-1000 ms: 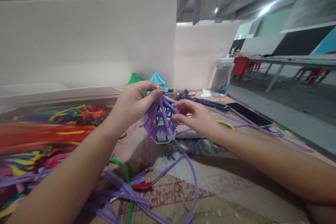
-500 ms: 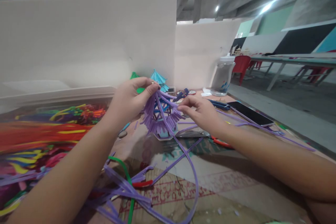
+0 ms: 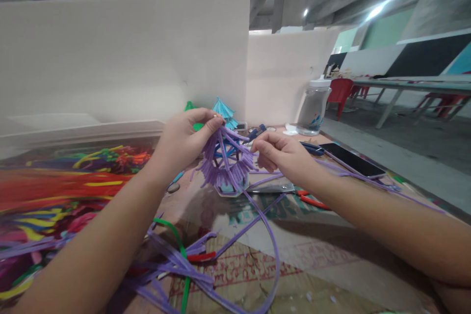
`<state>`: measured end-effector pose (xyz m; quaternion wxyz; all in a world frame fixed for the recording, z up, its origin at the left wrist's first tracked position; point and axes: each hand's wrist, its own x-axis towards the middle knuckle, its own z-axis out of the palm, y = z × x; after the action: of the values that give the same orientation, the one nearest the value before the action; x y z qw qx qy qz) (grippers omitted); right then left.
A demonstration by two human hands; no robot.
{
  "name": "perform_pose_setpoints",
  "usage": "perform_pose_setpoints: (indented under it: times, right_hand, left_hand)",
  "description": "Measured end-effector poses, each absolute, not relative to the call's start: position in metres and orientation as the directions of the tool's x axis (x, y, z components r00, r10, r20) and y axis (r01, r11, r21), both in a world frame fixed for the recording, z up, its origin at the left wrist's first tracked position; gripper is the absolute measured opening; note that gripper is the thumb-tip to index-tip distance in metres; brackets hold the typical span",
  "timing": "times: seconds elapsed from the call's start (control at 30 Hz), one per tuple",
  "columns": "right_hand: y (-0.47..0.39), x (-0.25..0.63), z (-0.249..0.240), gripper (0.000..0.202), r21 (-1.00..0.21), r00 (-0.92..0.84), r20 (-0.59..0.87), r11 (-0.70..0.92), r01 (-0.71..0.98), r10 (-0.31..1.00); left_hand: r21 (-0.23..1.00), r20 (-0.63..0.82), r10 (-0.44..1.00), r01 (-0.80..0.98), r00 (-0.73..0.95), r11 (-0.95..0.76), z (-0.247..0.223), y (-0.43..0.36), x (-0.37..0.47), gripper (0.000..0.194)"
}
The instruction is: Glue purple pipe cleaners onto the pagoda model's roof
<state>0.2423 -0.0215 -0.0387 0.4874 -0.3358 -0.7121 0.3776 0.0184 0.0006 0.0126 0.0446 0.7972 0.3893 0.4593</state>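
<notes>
A small tiered pavilion model [image 3: 227, 171] of purple and blue pipe cleaners stands on the table, with a pale many-sided base. My left hand [image 3: 196, 135] pinches the top of its purple roof strips between thumb and fingertips. Close to the right side of the roof, my right hand [image 3: 277, 152] has its fingers curled together near the strip ends; whatever they hold is too small to make out. One long purple pipe cleaner [image 3: 274, 245] hangs from the model and loops over the tabletop. Behind the right hand lies a dark blue tool [image 3: 256, 132], partly hidden.
Red-handled scissors [image 3: 311, 199] lie beside the model. Further right are a phone [image 3: 353, 159], dark pliers-like handles [image 3: 312, 148] and a water bottle [image 3: 313, 108]. Many coloured pipe cleaners [image 3: 55, 191] fill the left side. A light blue model roof [image 3: 222, 108] stands behind, before a white partition [image 3: 121, 59].
My right hand has shifted slightly right, and its fingers have curled in more by the roof strips. My left hand keeps its pinch at the top. The view has moved a little.
</notes>
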Motion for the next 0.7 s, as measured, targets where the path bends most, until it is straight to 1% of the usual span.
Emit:
perform_pose_setpoints:
  times: [0.13, 0.23, 0.37, 0.5, 0.6, 0.7]
  right_hand:
    - [-0.023, 0.243, -0.036, 0.030, -0.811, -0.288, 0.474, 0.540, 0.227, 0.832]
    - [-0.027, 0.243, -0.034, 0.026, -0.732, -0.272, 0.536, 0.601, 0.320, 0.799]
    - [-0.035, 0.241, -0.033, 0.023, -0.628, -0.264, 0.594, 0.644, 0.438, 0.760]
    - [-0.042, 0.240, -0.033, 0.020, -0.550, -0.297, 0.653, 0.706, 0.447, 0.696]
    - [-0.043, 0.239, -0.032, 0.019, -0.456, -0.349, 0.695, 0.760, 0.462, 0.629]
    - [-0.040, 0.240, -0.034, 0.020, -0.370, -0.399, 0.709, 0.789, 0.490, 0.581]
  left_hand:
    - [0.433, 0.701, 0.661, 0.575, 0.269, -0.694, 0.013, 0.000, 0.019, 0.028]
    - [0.440, 0.694, 0.667, 0.574, 0.270, -0.691, 0.012, 0.001, 0.020, 0.028]
    - [0.437, 0.684, 0.667, 0.566, 0.297, -0.700, 0.011, 0.000, 0.022, 0.027]
    - [0.404, 0.686, 0.656, 0.586, 0.314, -0.703, 0.010, -0.003, 0.024, 0.025]
    - [0.397, 0.695, 0.642, 0.571, 0.323, -0.718, 0.009, -0.005, 0.026, 0.024]
    - [0.355, 0.715, 0.597, 0.547, 0.364, -0.758, 0.007, -0.006, 0.027, 0.022]
